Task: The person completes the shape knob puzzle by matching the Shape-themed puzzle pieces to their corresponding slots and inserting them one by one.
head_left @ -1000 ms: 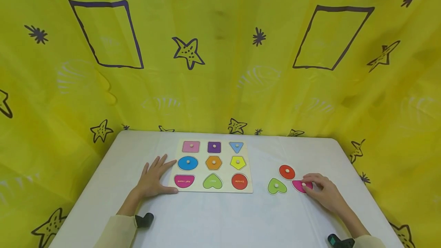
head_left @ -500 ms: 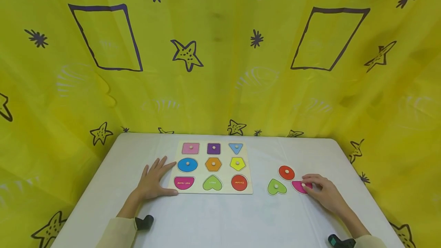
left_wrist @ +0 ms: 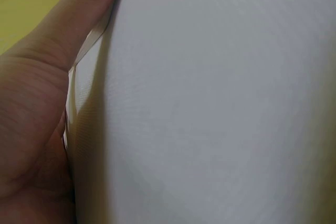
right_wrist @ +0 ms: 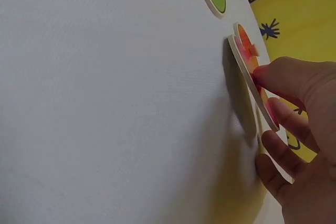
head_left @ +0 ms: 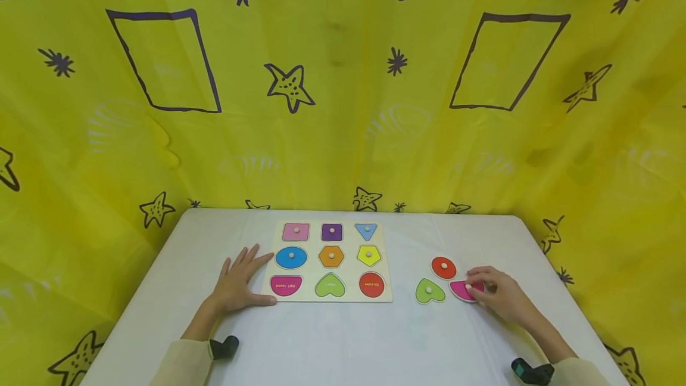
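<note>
Across the lower half of the head view spreads a white table, backed by a yellow curtain with drawn stars and squares. At the centre of the table lies a puzzle board; six of its shapes sit in place, while its bottom row shows three bare coloured recesses. Left of the board, the left hand lies flat on the table, fingers straight and spread, holding nothing, its fingertips just touching the board's left edge. At lower right, the right hand curls its fingers round the pink half-round piece and pinches its peg; the wrist view shows that piece tipped up on edge off the table. Just left of it lie a green heart piece and a red circle piece, both flat.
</note>
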Demonstrator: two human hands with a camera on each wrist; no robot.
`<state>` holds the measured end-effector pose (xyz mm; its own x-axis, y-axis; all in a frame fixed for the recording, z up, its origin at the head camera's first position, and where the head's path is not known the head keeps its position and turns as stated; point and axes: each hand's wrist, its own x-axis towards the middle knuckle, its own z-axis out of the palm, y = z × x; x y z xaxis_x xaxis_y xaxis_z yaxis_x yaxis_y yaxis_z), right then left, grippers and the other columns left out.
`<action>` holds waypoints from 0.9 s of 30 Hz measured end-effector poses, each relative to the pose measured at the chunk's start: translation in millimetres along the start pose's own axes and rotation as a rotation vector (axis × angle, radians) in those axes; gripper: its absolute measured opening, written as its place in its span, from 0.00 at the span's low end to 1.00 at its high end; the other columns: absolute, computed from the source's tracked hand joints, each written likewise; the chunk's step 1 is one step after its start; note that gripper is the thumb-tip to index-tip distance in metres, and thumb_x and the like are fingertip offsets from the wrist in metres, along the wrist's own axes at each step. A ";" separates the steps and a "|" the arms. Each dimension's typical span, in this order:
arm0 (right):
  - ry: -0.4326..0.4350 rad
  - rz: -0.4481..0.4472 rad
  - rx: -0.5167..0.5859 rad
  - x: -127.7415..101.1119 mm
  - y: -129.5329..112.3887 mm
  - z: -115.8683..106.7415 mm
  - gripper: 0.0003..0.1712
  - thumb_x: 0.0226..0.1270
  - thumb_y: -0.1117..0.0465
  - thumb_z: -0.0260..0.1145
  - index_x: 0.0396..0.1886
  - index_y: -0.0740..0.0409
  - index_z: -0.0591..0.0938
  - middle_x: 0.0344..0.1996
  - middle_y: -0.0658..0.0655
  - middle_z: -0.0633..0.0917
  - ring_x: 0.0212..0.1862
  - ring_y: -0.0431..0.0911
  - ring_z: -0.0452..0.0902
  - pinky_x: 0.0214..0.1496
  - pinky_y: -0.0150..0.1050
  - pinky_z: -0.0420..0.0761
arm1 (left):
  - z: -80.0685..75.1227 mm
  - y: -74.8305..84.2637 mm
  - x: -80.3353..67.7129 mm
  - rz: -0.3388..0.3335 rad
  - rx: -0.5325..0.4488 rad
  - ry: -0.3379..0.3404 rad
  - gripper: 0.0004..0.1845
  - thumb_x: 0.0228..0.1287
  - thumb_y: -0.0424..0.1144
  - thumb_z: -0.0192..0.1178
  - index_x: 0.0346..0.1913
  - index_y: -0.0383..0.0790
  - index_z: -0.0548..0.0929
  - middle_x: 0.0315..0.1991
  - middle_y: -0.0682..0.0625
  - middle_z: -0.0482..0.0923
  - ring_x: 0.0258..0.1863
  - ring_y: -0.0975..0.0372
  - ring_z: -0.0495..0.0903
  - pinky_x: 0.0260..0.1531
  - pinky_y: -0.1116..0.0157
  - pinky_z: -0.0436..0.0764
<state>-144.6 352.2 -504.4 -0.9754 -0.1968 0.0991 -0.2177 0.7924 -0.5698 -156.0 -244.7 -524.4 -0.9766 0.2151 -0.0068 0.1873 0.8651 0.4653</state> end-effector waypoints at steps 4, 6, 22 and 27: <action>0.010 -0.021 0.001 2.7 -4.4 -4.3 0.08 0.60 0.65 0.78 0.40 0.52 0.91 0.50 0.57 0.86 0.51 0.57 0.80 0.45 0.37 0.84 | 0.1 -0.5 -0.1 0.005 -0.001 0.009 0.58 0.40 0.68 0.77 0.77 0.49 0.69 0.80 0.33 0.53 0.79 0.34 0.45 0.70 0.27 0.36; 0.022 -0.046 0.005 5.5 -7.9 -6.1 0.09 0.60 0.66 0.78 0.40 0.53 0.91 0.50 0.58 0.87 0.52 0.59 0.81 0.45 0.38 0.85 | 0.4 -0.7 -0.3 0.002 -0.002 0.007 0.58 0.40 0.68 0.77 0.77 0.49 0.69 0.80 0.33 0.53 0.79 0.34 0.44 0.71 0.28 0.35; 0.055 -0.171 0.085 50.5 -46.6 10.1 0.06 0.62 0.64 0.77 0.37 0.50 0.89 0.41 0.51 0.86 0.41 0.44 0.79 0.41 0.40 0.85 | 1.0 -1.4 -0.2 -0.007 -0.013 -0.002 0.59 0.40 0.69 0.77 0.77 0.49 0.69 0.80 0.34 0.52 0.79 0.35 0.44 0.71 0.29 0.35; 0.019 -0.176 0.138 64.1 -65.9 25.0 0.06 0.63 0.64 0.77 0.39 0.52 0.89 0.41 0.52 0.87 0.43 0.49 0.80 0.42 0.40 0.86 | 2.0 -3.6 0.6 -0.008 -0.008 -0.005 0.59 0.40 0.70 0.76 0.77 0.50 0.69 0.80 0.34 0.52 0.79 0.35 0.43 0.71 0.29 0.35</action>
<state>-192.0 272.9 -480.9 -0.9235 -0.3134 0.2214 -0.3794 0.6601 -0.6484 -157.1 -246.7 -527.8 -0.9775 0.2104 -0.0154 0.1783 0.8631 0.4725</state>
